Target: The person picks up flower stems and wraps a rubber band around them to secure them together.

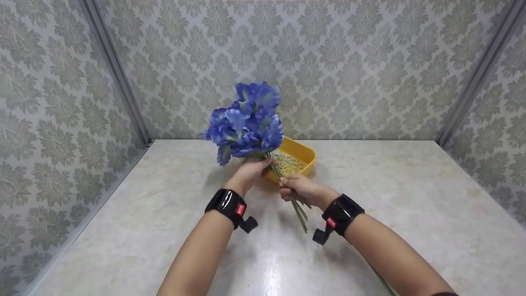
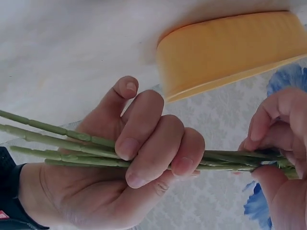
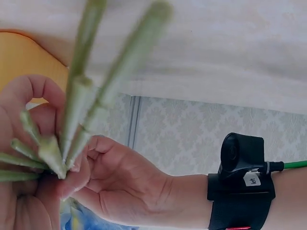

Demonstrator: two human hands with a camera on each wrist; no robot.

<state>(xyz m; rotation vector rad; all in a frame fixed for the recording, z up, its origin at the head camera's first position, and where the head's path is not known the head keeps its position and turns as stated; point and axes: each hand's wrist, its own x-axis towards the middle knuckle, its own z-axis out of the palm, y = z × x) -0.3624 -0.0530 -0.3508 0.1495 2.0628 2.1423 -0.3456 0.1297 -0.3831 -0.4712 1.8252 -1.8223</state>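
Note:
A bunch of blue artificial flowers (image 1: 246, 123) with green stems (image 1: 299, 213) is held up over the table, blooms toward the far left and stem ends toward the front. Just under the blooms, my left hand (image 1: 252, 170) pinches the stems between thumb and fingers. Lower down, my right hand (image 1: 302, 190) has its fingers curled round them. In the left wrist view, the fingers of my right hand (image 2: 153, 134) wrap the stems while my left hand (image 2: 288, 129) pinches them near the blooms. Cut stem ends (image 3: 53, 153) fan out from my right hand (image 3: 29, 191) in the right wrist view.
Behind the hands, a yellow tray (image 1: 306, 154) holds many small pale loops. It stands on the light marbled table (image 1: 390, 176), partly covered by the flowers. Patterned wall panels (image 1: 349, 74) enclose the back and sides. A green cable (image 1: 382, 279) runs beside the right forearm.

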